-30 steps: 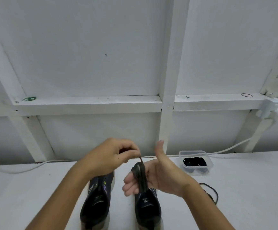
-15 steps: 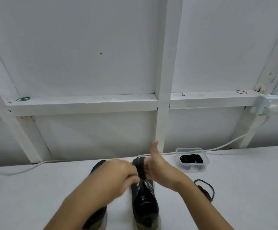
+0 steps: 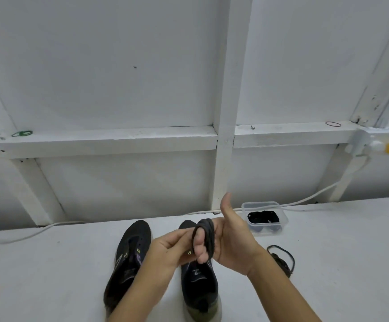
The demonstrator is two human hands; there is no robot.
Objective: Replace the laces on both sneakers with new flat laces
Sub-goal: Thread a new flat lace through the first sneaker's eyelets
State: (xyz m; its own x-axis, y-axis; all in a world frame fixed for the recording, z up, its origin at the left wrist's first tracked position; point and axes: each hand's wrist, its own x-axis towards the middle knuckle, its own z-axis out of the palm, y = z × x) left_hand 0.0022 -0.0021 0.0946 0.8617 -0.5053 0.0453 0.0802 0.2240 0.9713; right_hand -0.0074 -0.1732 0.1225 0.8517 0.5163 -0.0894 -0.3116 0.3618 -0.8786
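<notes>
White table [image 3: 49, 275], wall framing behind. Two dark sneakers, toes toward the wall: left sneaker [image 3: 128, 256] heel covered by the forearm, right sneaker [image 3: 200, 282] toe hidden behind the hands. Right hand [image 3: 230, 240], thumb up, wears a dark lace [image 3: 206, 235] wound round its fingers; left hand [image 3: 168, 249] pinches the coil's edge. Clear tub [image 3: 281, 225] of black laces just beyond; loose lace [image 3: 281, 259] at right. Eyelet detail unreadable.
</notes>
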